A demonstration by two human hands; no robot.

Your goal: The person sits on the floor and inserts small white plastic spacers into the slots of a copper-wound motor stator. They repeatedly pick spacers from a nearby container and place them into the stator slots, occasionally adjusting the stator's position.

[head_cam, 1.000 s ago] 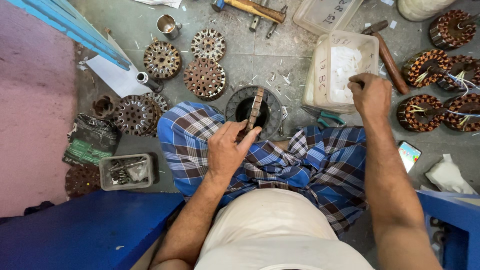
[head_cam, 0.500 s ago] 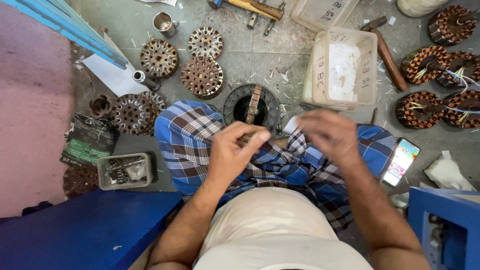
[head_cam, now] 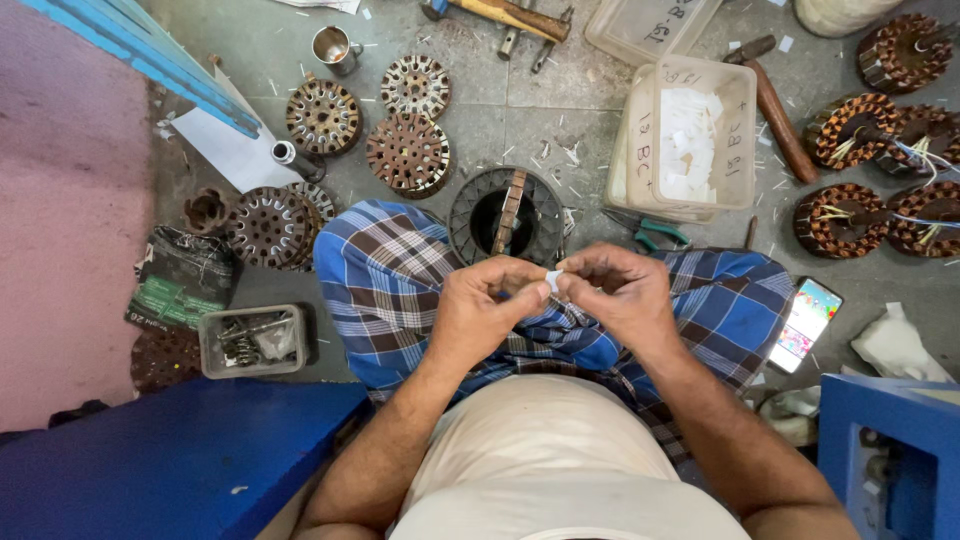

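I log one small white paper slip (head_cam: 552,281), pinched between the fingers of my left hand (head_cam: 478,310) and right hand (head_cam: 622,297). It sits just below the dark stator ring (head_cam: 470,215) on the floor, over my checked lap.

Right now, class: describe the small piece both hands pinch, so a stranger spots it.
Over the blue checked cloth, the left hand and right hand meet fingertip to fingertip. Between them is a tiny white slip, the only pale thing there.
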